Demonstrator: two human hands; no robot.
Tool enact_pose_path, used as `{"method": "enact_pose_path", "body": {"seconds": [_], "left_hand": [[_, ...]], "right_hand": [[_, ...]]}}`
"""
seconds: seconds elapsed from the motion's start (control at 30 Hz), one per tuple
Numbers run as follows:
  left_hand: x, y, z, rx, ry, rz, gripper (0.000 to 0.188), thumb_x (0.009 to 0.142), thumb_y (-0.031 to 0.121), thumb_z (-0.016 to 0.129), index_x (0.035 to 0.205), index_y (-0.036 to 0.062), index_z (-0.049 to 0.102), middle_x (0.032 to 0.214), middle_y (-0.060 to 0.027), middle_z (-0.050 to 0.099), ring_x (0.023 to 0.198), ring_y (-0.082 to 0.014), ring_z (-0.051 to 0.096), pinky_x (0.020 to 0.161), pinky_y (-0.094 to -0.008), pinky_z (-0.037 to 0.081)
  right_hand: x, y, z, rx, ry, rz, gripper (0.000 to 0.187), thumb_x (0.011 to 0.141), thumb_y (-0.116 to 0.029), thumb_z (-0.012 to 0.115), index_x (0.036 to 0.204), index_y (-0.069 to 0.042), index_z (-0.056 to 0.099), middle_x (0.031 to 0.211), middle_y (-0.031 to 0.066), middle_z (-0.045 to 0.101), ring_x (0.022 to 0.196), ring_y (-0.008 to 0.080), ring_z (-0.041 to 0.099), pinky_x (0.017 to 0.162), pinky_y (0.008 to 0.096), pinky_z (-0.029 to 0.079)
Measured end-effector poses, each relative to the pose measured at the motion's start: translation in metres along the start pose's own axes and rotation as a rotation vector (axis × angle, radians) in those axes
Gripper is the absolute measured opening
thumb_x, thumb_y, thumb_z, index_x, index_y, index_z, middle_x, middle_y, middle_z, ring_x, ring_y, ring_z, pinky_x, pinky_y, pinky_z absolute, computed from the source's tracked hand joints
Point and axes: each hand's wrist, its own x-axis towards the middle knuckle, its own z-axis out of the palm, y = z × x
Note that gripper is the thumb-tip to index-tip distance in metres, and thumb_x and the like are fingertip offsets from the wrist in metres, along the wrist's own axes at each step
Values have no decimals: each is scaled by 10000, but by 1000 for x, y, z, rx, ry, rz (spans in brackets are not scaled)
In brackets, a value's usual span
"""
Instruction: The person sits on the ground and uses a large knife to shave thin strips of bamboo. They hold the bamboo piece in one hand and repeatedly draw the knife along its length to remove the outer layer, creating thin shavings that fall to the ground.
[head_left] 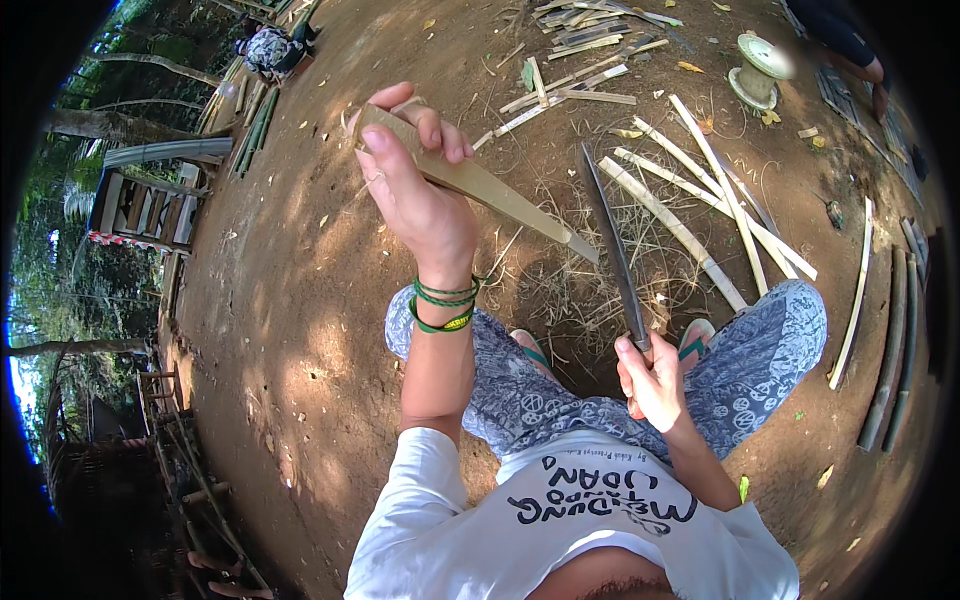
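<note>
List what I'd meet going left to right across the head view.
Roofed wooden stand, green poles, left hand, knife, white pedestal, dark poles.

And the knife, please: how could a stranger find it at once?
Start at the patterned trousers. Near them, the right hand grips the knife, its tip pointing away from the wearer. It is dark and thin, unlike the pale strips nearby.

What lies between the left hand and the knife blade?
The head view shows a pale strip extending from the left hand toward the knife blade; contact is unclear.
</note>
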Motion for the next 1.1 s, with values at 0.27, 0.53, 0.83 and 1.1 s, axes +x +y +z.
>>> {"method": "enact_pose_path", "body": {"seconds": [0.27,0.53,0.83,1.1], "left_hand": [[14,-23,37,161,114,144,300,1102,318,448,993,40,465,640,32,358,573,-98,362,523,-315,294],[54,-76,123,550,117,349,320,1070,273,494,993,-37,482,620,-188,501,592,-366,506,614,-490,372],[53,-93,161,573,65,327,301,1052,235,500,1104,-61,492,685,-270,582,679,-484,584,631,-532,405],[68,-106,156,631,148,399,283,1058,242,495,1098,-38,502,713,-266,594,696,-491,573,642,-546,389]], "right_hand": [[2,-11,29,-117,45,-418,207,829,-55,822,874,-22,623,712,26,651,647,52,584,600,249,468],[48,-141,59,-186,215,-991,202,810,25,781,873,-15,593,1066,76,687,708,50,571,656,239,472],[58,-177,39,-485,366,-956,184,813,-45,726,977,-2,657,902,161,689,714,335,691,636,402,537],[74,-174,52,-464,567,-1345,237,791,-12,741,1003,-10,636,917,167,705,787,348,726,661,423,566]]}}
